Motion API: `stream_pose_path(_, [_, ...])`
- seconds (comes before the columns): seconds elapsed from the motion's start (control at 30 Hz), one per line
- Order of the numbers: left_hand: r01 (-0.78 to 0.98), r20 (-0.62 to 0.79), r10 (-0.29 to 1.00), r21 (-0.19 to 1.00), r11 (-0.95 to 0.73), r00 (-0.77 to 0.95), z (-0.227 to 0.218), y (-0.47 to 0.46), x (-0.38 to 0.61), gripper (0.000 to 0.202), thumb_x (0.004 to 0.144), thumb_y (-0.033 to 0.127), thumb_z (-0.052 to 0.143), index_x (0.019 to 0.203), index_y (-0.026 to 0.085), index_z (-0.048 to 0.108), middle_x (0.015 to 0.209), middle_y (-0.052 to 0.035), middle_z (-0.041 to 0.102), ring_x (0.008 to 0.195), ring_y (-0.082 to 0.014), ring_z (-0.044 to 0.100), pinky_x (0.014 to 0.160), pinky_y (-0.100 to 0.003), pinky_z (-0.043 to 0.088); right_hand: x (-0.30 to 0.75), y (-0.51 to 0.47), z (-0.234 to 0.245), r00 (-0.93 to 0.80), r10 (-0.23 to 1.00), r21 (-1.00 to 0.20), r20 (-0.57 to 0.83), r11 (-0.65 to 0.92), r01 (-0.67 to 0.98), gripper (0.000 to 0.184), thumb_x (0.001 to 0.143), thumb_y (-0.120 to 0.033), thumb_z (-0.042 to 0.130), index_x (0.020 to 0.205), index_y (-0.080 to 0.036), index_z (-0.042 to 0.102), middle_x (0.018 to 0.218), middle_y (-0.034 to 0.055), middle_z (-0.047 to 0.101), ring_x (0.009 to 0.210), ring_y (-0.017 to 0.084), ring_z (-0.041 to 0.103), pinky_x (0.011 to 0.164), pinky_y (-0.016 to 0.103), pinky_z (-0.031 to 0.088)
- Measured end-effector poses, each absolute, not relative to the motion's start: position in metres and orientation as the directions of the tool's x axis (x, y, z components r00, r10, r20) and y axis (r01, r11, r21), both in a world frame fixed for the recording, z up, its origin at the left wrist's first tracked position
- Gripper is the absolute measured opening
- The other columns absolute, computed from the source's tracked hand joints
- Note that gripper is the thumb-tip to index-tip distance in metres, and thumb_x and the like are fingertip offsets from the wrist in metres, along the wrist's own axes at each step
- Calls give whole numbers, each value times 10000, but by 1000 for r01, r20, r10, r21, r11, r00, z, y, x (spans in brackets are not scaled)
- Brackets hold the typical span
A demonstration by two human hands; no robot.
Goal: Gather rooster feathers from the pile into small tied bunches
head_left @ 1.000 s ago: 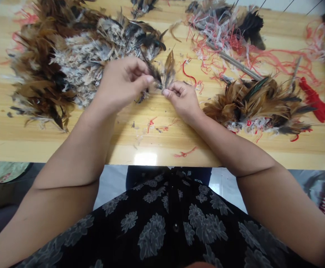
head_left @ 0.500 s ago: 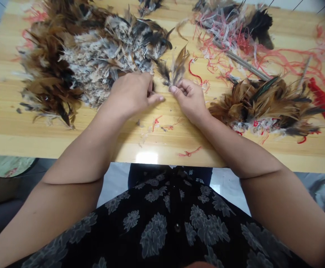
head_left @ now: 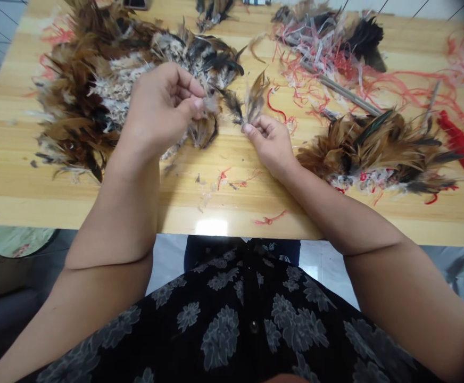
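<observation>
My right hand (head_left: 274, 141) is closed in a pinch on the lower ends of a small bunch of feathers (head_left: 256, 96), brown and dark, whose tips fan upward. To its left, my left hand (head_left: 164, 106) is raised over the edge of a large feather pile (head_left: 116, 88). Its thumb and forefinger are pressed together on a small feather (head_left: 210, 102), pale and blurred. The pile is brown on the outside, with pale fluffy quill ends in the middle. My left hand and wrist hide part of it.
On the right lies a brown feather bundle (head_left: 375, 149) tied with red and white strands. Behind it are thin sticks (head_left: 349, 96), tangled pink and white string (head_left: 328, 50) and red yarn (head_left: 461, 143). Scraps of red thread (head_left: 271, 218) lie near the front edge of the wooden table (head_left: 108, 207).
My left hand has lifted up and to the left from the table beside the pile, its thumb and forefinger now pinched together. My right hand with its feathers has stayed almost still.
</observation>
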State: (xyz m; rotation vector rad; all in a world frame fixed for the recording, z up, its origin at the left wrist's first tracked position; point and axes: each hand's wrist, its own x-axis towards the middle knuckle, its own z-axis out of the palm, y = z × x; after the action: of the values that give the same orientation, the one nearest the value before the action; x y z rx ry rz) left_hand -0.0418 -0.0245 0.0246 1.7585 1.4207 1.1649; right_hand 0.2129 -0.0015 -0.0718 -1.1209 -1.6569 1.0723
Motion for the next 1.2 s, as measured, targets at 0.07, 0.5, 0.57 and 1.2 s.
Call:
stream_pose_path(0.07, [318, 256, 964, 910, -265, 69, 18, -21, -40, 665, 815, 869, 1115, 1025, 327, 792, 948, -39, 830, 933, -342, 770, 956, -596, 653, 214, 0, -73, -231, 960, -955, 158, 208, 211, 574, 1163, -640, 869, 855, -258, 571, 782, -46, 398, 789, 145, 432, 750, 325, 395])
stream_pose_path(0.5, [501, 91, 967, 841, -202, 236, -3, -27, -18, 267, 1006, 493, 976, 1039, 273, 828, 959, -48, 862, 980, -335, 839, 968, -506, 694, 212, -4, -67, -207, 964, -967, 165, 200, 158, 658, 1091, -727, 931, 820, -266, 547, 758, -61, 393, 763, 140, 416, 742, 326, 376])
stream_pose_path(0.57, [583, 86, 972, 787, -200, 218, 3, -30, -19, 206, 1009, 448, 948, 984, 277, 836, 921, -54, 842, 981, -359, 836, 1021, -534, 698, 212, -5, -67, -204, 965, -969, 161, 194, 152, 654, 1101, -724, 919, 823, -266, 543, 761, -62, 390, 766, 140, 414, 746, 326, 373])
stream_pose_path(1.2, [94, 73, 977, 991, -94, 201, -3, -28, -5, 590, 930, 710, 1107, 950, 313, 671, 963, -24, 810, 963, -305, 827, 907, -540, 704, 207, -7, -58, -196, 974, -983, 111, 137, 126, 812, 970, -928, 931, 771, -271, 498, 737, -60, 419, 752, 129, 399, 721, 319, 349])
